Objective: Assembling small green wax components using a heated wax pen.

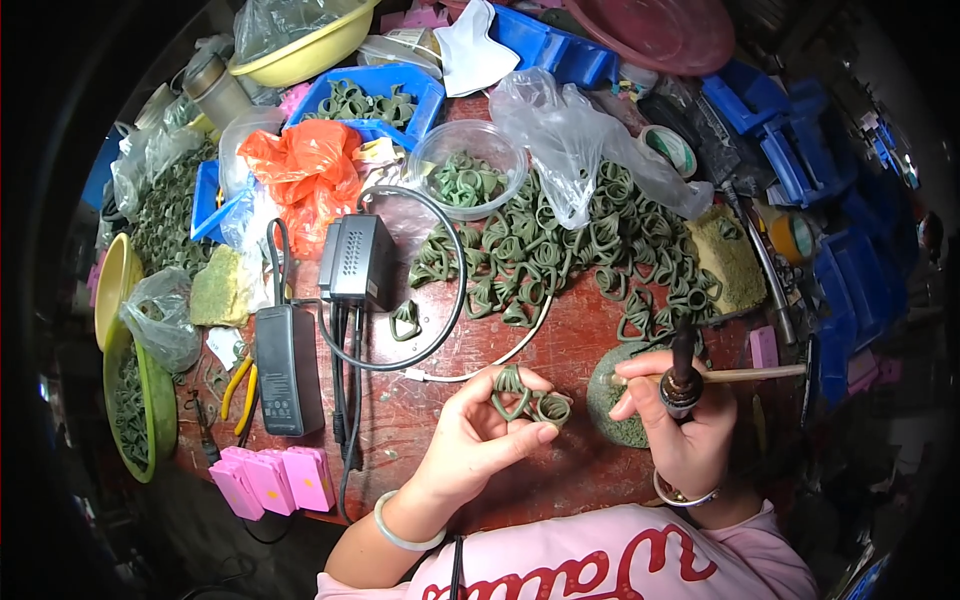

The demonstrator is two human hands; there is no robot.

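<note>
My left hand is closed around green wax rings. One ring shows an open angular band, and a second ring stands at the fingertips with its round hole showing. My right hand is closed on a thin wooden stick lying crosswise in the fingers. A dark pen-like tool with a metal collar rises from the same grip; its working end is hidden. Beneath the right fingers lies a round pad covered in green crumbs. A single ring sits apart on the red table.
Behind my hands is a large heap of green rings, with a clear tub of more rings. A black box with looping cables, a power adapter, yellow-handled pliers and pink blocks lie left. Blue bins stand right.
</note>
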